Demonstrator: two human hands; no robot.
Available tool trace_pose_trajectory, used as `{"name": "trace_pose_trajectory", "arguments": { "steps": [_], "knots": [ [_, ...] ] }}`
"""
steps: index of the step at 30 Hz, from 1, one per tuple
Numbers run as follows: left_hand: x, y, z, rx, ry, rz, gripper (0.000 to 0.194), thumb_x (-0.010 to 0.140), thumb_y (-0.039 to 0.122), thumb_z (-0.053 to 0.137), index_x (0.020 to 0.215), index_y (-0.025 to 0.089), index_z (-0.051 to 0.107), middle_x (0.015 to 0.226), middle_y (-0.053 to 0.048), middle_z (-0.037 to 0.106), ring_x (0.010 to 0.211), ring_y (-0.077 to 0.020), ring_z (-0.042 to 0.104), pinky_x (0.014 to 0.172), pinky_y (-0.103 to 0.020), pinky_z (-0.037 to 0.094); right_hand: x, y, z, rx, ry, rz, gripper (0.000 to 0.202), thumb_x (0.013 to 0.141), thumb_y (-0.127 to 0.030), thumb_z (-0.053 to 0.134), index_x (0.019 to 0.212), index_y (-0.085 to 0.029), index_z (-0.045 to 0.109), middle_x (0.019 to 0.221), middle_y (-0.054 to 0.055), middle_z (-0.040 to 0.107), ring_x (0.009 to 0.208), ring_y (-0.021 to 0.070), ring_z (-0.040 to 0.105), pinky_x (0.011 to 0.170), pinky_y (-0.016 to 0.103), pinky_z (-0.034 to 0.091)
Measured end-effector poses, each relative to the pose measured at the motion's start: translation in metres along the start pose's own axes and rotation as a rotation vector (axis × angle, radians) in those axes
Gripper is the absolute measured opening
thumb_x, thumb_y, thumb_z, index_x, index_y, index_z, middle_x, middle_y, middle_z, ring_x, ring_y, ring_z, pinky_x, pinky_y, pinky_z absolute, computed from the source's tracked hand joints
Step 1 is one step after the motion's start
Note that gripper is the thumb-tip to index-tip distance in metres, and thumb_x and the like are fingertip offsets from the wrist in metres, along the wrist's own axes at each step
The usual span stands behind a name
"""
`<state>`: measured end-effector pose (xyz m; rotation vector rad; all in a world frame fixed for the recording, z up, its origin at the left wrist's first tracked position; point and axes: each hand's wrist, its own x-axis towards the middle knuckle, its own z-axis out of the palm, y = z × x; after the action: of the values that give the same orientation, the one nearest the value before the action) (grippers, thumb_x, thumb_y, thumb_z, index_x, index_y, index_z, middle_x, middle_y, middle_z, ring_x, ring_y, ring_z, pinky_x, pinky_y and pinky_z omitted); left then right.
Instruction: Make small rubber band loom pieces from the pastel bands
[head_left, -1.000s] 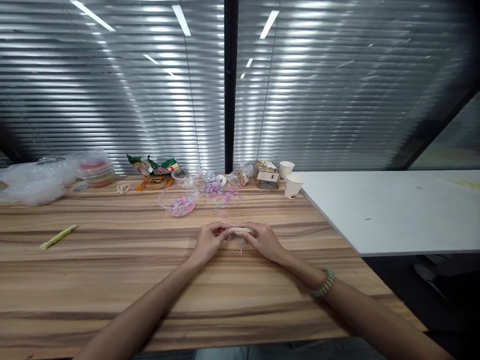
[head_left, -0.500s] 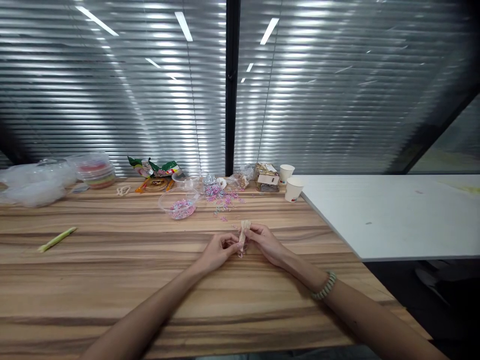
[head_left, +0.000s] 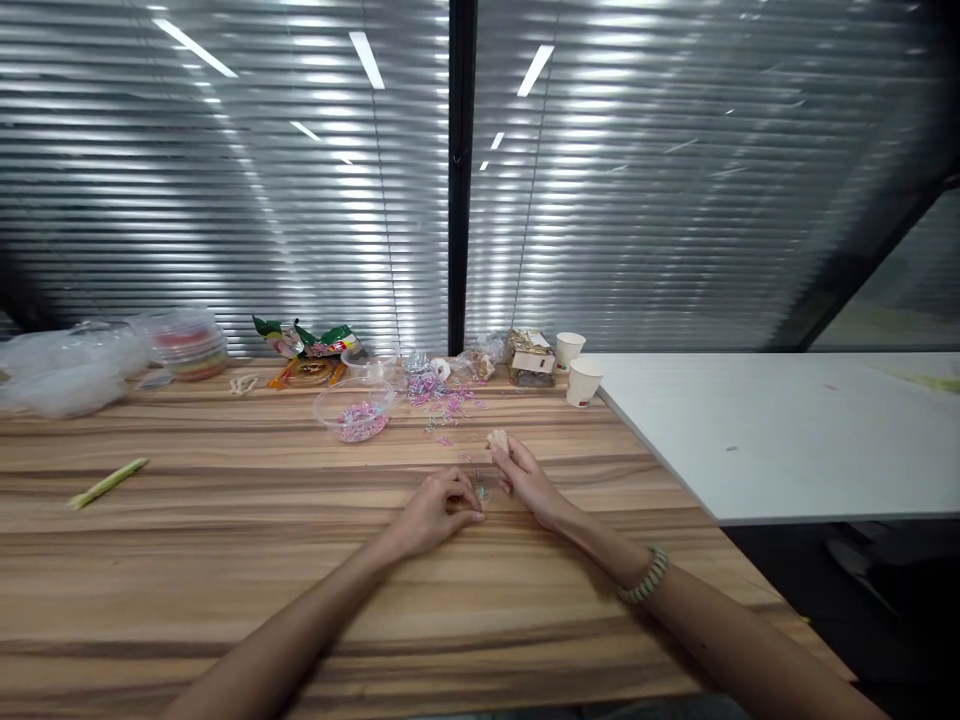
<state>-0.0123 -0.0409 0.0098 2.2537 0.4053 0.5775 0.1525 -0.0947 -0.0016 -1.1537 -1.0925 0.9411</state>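
Note:
My left hand rests low over the wooden table, with its fingers curled and the thumb tip close to the index fingertip. Whatever it pinches, if anything, is too small to make out. Just beyond its fingertips lie small teal loops. Up and to the right, my right hand is closed on a small crumpled beige strip, which sticks out above the fingers. More tiny pink and purple loops are scattered on the wood ahead of both hands.
A clear plastic bowl holds many coloured loops. Behind are snack packets, a small box-like model and paper cups. Stacked tubs and plastic bags stand left. A yellow-green stick lies nearer. A white table adjoins at right.
My hands have parted. The beige strip, held between both hands before, is now in my right hand alone, raised slightly. My left hand has dropped a little toward the table.

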Motion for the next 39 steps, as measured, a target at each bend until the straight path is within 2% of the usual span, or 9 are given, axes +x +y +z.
{"name": "trace_pose_trajectory", "arguments": {
  "steps": [5, 8, 11, 18, 21, 25, 28, 34, 39],
  "knots": [
    [0.004, -0.001, -0.002, -0.148, 0.088, -0.129, 0.020, 0.075, 0.032, 0.053, 0.073, 0.014, 0.063, 0.074, -0.004, 0.061, 0.071, -0.0142, 0.053, 0.067, -0.024, 0.039, -0.004, -0.007, 0.000, -0.138, -0.162, -0.123, 0.022, 0.070, -0.026, 0.060, 0.086, -0.016, 0.049, 0.071, -0.003, 0.044, 0.064, 0.0096, 0.041, 0.060, 0.021, 0.034],
    [0.007, 0.000, -0.003, -0.301, 0.206, -0.219, 0.024, 0.074, 0.035, 0.054, 0.072, 0.012, 0.060, 0.070, -0.004, 0.061, 0.067, -0.0138, 0.052, 0.065, -0.024, 0.039, -0.007, -0.006, 0.001, -0.198, -0.228, -0.124, 0.022, 0.070, -0.028, 0.059, 0.085, -0.015, 0.050, 0.072, -0.002, 0.046, 0.065, 0.0102, 0.042, 0.060, 0.021, 0.034],
    [0.008, 0.003, -0.002, -0.389, 0.260, -0.253, 0.026, 0.072, 0.037, 0.056, 0.072, 0.012, 0.060, 0.070, -0.004, 0.061, 0.066, -0.0132, 0.052, 0.063, -0.024, 0.039, -0.008, -0.003, 0.002, -0.301, -0.218, -0.132, 0.023, 0.070, -0.035, 0.060, 0.079, -0.015, 0.052, 0.066, -0.003, 0.045, 0.060, 0.0098, 0.039, 0.056, 0.021, 0.032],
    [0.008, 0.005, 0.000, -0.447, 0.269, -0.269, 0.028, 0.068, 0.040, 0.060, 0.068, 0.012, 0.059, 0.067, -0.003, 0.058, 0.067, -0.0136, 0.051, 0.065, -0.024, 0.038, -0.005, -0.003, 0.002, -0.445, -0.179, -0.194, 0.026, 0.078, -0.040, 0.051, 0.070, -0.015, 0.050, 0.062, -0.002, 0.043, 0.057, 0.0097, 0.036, 0.053, 0.021, 0.029],
    [0.007, 0.006, 0.000, -0.503, 0.230, -0.280, 0.029, 0.068, 0.041, 0.060, 0.069, 0.012, 0.059, 0.068, -0.002, 0.057, 0.067, -0.0127, 0.049, 0.064, -0.023, 0.036, -0.006, -0.004, 0.003, -0.447, -0.174, -0.202, 0.025, 0.078, -0.039, 0.051, 0.070, -0.015, 0.050, 0.062, -0.002, 0.043, 0.057, 0.0099, 0.037, 0.053, 0.021, 0.029],
    [0.006, 0.010, -0.003, -0.640, 0.130, -0.263, 0.029, 0.072, 0.041, 0.056, 0.077, 0.012, 0.060, 0.075, -0.003, 0.057, 0.072, -0.0129, 0.047, 0.066, -0.022, 0.034, -0.006, -0.007, 0.005, -0.416, -0.158, -0.208, 0.022, 0.078, -0.037, 0.052, 0.074, -0.015, 0.052, 0.065, -0.001, 0.047, 0.060, 0.0110, 0.041, 0.055, 0.021, 0.031],
    [0.005, 0.014, -0.005, -0.785, 0.116, -0.245, 0.024, 0.073, 0.037, 0.058, 0.077, 0.013, 0.059, 0.078, -0.003, 0.054, 0.072, -0.0111, 0.045, 0.064, -0.020, 0.033, -0.004, -0.008, 0.004, -0.336, -0.128, -0.200, 0.023, 0.077, -0.039, 0.053, 0.074, -0.015, 0.052, 0.068, 0.000, 0.051, 0.064, 0.0125, 0.044, 0.059, 0.022, 0.034],
    [0.005, 0.013, -0.006, -1.107, 0.003, -0.404, 0.021, 0.069, 0.033, 0.062, 0.070, 0.013, 0.058, 0.063, 0.001, 0.041, 0.054, -0.0058, 0.035, 0.047, -0.018, 0.022, -0.004, -0.006, 0.006, -0.273, -0.149, -0.162, 0.026, 0.076, -0.041, 0.054, 0.069, -0.016, 0.051, 0.065, 0.000, 0.049, 0.063, 0.0130, 0.044, 0.060, 0.024, 0.035],
    [0.006, 0.012, -0.004, -1.121, 0.098, -0.443, 0.020, 0.068, 0.030, 0.062, 0.073, 0.011, 0.063, 0.057, 0.003, 0.039, 0.047, -0.0037, 0.028, 0.045, -0.019, 0.019, -0.007, -0.004, 0.011, -0.213, -0.186, -0.155, 0.027, 0.077, -0.043, 0.053, 0.076, -0.016, 0.052, 0.069, 0.000, 0.050, 0.065, 0.0131, 0.044, 0.060, 0.023, 0.035]
  ]
}}
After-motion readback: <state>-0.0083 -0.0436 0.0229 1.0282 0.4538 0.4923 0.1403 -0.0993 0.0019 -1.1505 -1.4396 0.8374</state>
